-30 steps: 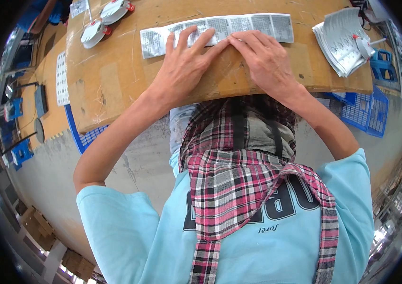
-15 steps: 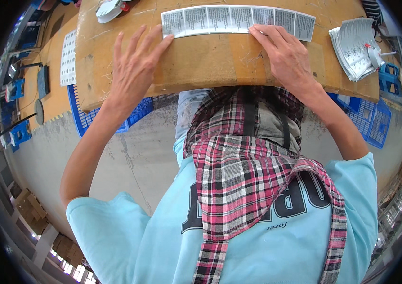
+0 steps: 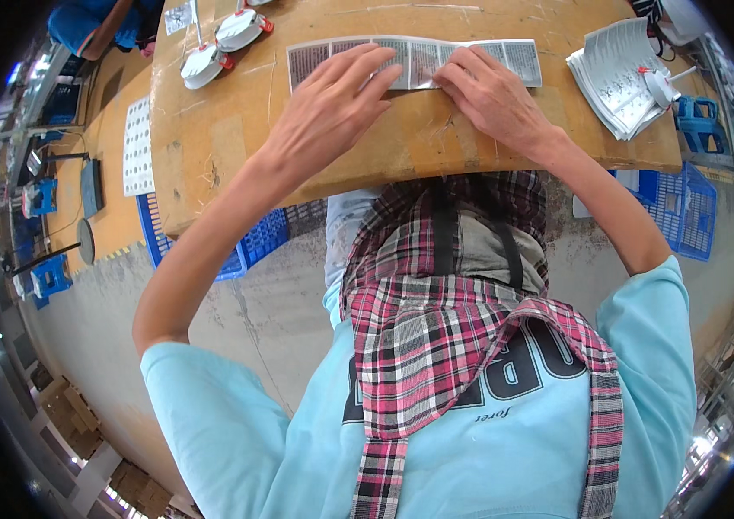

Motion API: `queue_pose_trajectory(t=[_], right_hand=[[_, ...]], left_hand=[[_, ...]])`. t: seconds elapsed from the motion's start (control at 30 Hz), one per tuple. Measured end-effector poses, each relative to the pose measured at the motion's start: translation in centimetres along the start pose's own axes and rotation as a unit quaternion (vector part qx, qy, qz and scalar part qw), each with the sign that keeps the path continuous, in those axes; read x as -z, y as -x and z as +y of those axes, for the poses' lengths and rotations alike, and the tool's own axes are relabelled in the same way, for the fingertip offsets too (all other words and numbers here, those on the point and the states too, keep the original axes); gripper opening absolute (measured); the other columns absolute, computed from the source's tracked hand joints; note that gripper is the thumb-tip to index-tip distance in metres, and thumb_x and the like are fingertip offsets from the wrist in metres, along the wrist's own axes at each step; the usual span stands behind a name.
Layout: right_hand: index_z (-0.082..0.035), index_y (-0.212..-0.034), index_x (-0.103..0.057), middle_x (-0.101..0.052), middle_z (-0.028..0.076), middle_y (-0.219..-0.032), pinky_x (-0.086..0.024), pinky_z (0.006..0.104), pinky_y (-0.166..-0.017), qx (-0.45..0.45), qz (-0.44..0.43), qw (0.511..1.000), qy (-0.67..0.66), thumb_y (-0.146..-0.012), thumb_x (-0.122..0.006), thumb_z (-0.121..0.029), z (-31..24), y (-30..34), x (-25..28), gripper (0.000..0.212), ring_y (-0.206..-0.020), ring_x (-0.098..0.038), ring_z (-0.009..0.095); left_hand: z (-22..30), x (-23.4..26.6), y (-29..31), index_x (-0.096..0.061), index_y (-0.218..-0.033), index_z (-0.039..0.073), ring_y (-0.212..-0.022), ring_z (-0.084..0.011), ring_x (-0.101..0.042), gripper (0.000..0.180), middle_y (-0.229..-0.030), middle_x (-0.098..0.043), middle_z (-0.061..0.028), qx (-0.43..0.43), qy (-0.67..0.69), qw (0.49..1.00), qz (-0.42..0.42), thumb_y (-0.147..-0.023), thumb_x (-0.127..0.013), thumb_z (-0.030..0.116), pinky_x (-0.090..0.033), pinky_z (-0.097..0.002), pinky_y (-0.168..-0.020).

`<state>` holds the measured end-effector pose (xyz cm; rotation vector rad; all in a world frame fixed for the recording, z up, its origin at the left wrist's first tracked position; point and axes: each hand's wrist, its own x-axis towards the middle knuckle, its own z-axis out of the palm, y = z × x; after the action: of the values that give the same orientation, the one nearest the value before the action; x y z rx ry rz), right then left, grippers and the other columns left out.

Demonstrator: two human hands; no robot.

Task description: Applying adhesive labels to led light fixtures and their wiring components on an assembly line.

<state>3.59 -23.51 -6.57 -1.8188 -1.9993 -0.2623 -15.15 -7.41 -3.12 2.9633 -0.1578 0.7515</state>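
Note:
A long, narrow printed leaflet [image 3: 423,65] with several panels divided by creases lies across the far part of the table [image 3: 402,138]. My left hand [image 3: 328,99] is over its left half, fingers extended and slightly apart, hiding some panels. The leaflet bulges up a little between the hands. My right hand [image 3: 492,95] grips the near edge right of the middle, thumb and fingers together on the paper.
White round devices with red parts [image 3: 242,30] sit at the table's far left. At right, a stack of printed sheets [image 3: 613,82] lies under a similar white piece [image 3: 661,88]. Blue crates [image 3: 259,238] stand below the table. Another person's arm [image 3: 108,30] shows at far left.
My left hand has moved right, from the leaflet's left end onto its panels. The leaflet, flatter before, now bulges near the middle. My right hand keeps its hold near the middle.

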Motion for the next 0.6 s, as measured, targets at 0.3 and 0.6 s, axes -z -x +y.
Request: queue_pose_trajectory(t=[0.3,0.6], right_hand=[[-0.003,-0.09,-0.06,-0.055,0.008,-0.091,-0.048,0.0322,-0.076,-0.017,0.043,0.999,-0.006,-0.08,-0.062,-0.009,0.4,-0.1,0.0,0.012,-0.088,-0.056,0.023],[-0.004,-0.085,-0.065,-0.062,0.006,-0.084,-0.05,0.0315,-0.07,-0.004,0.113,0.992,-0.063,-0.081,-0.062,-0.01,0.2,-2.8,4.1,0.008,-0.079,-0.061,0.024]], left_hand=[[-3.2,-2.4,-2.5,-0.058,-0.105,0.005,-0.093,-0.0228,-0.063,0.026,-0.102,-0.063,-0.0072,-0.123,-0.051,0.985,-0.108,-0.082,-0.063,0.018,-0.053,-0.0323,-0.076],[-1.9,1.4,-5.1,-0.063,-0.09,0.01,-0.067,-0.0216,-0.063,0.012,-0.082,-0.066,-0.0047,-0.037,-0.008,0.996,-0.083,-0.079,-0.066,0.016,-0.051,-0.0322,-0.059]])
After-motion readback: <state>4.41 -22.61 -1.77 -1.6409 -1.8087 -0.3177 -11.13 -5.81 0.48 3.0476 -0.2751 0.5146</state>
